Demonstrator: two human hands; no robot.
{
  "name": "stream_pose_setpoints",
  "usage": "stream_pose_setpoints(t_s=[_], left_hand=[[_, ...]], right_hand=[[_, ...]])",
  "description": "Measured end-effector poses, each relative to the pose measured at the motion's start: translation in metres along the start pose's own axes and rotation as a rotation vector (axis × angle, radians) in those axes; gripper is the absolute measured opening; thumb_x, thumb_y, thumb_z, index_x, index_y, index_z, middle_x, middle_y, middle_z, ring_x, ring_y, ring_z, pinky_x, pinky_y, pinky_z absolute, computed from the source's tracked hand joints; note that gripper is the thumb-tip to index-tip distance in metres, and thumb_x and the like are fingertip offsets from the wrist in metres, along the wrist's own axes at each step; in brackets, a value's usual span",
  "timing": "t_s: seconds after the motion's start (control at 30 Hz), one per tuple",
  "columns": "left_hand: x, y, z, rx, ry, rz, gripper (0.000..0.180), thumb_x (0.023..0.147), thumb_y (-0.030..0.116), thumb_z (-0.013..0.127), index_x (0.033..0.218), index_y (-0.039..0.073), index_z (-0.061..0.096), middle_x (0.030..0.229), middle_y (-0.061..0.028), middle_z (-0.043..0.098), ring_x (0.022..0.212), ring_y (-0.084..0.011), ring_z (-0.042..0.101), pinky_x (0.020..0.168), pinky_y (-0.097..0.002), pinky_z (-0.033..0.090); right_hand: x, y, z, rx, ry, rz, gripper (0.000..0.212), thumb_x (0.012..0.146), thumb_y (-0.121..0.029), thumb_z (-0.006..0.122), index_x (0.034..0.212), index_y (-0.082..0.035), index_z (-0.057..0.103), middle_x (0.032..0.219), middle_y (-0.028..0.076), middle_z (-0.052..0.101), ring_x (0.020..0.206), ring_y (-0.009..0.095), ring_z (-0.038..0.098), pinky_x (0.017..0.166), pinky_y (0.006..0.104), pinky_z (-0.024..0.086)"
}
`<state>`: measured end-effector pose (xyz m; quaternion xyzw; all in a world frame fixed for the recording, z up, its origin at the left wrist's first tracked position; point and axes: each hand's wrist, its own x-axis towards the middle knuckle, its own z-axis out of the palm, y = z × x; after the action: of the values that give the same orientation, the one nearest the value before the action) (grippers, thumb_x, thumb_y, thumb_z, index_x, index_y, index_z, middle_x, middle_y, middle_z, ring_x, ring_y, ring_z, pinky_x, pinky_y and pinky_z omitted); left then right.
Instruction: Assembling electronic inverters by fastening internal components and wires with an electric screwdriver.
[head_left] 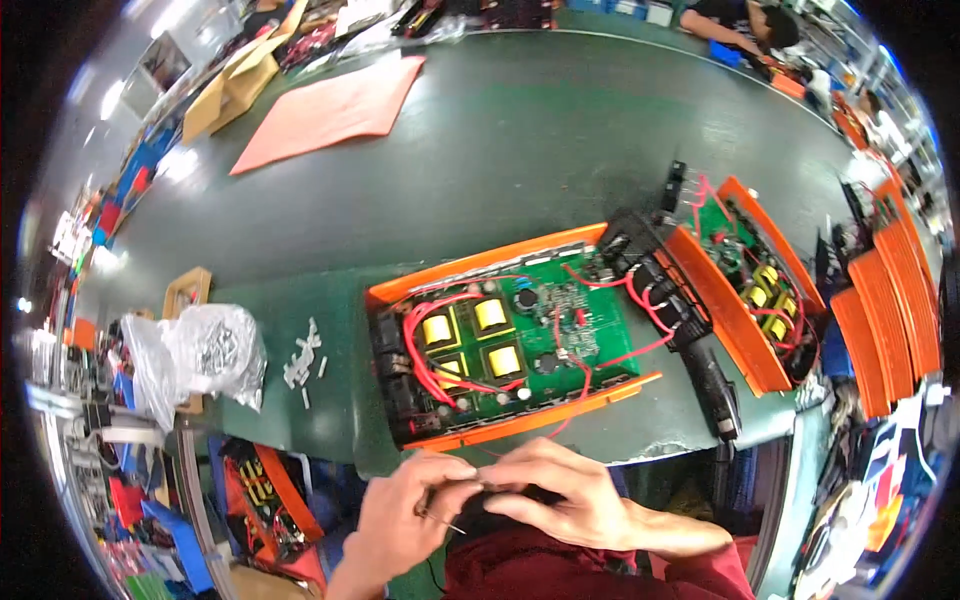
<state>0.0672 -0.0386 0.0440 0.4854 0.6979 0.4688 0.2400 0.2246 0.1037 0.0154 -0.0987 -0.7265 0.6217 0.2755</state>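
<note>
Left hand (pixel 415 505) and right hand (pixel 560 490) pinch a small piece (pixel 484 486) (mostly hidden); probably light, fiddly; best gripped by its ends

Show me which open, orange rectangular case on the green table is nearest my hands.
The central orange case, just beyond your left hand and right hand; the other orange case sits farther right.

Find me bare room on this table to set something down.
Widest: the green tabletop between the pink sheet and the central orange unit. A narrow strip separates that unit from the white pieces. Crowded right: second orange unit, orange panels.
</note>
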Motion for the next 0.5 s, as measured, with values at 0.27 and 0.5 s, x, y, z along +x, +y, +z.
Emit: stream_pose_setpoints(t_s=[0.27, 0.5], left_hand=[[0.026, -0.005, 0.013, 0.193, 0.046, 0.331, 0.061, 0.112, 0.047, 0.028, 0.110, -0.001, 0.067, 0.096, -0.0108, 0.062, 0.070, -0.0137, 0.056, 0.065, -0.0273, 0.046], [0.029, -0.006, 0.017, -0.457, -0.006, -0.125, 0.043, 0.109, 0.031, 0.050, 0.093, -0.006, 0.061, 0.090, -0.0169, 0.068, 0.075, -0.0229, 0.071, 0.065, -0.0308, 0.058]], right_hand=[[-0.016, 0.000, -0.013, -0.070, 0.156, 0.106, 0.015, 0.089, 0.001, 0.075, 0.104, -0.001, 0.074, 0.098, 0.011, 0.072, 0.089, 0.019, 0.069, 0.078, 0.0310, 0.055], [-0.028, 0.013, -0.013, 0.010, 0.274, 0.302, 0.017, 0.096, 0.000, 0.068, 0.113, 0.003, 0.068, 0.102, 0.009, 0.071, 0.091, 0.015, 0.069, 0.082, 0.0282, 0.054]])
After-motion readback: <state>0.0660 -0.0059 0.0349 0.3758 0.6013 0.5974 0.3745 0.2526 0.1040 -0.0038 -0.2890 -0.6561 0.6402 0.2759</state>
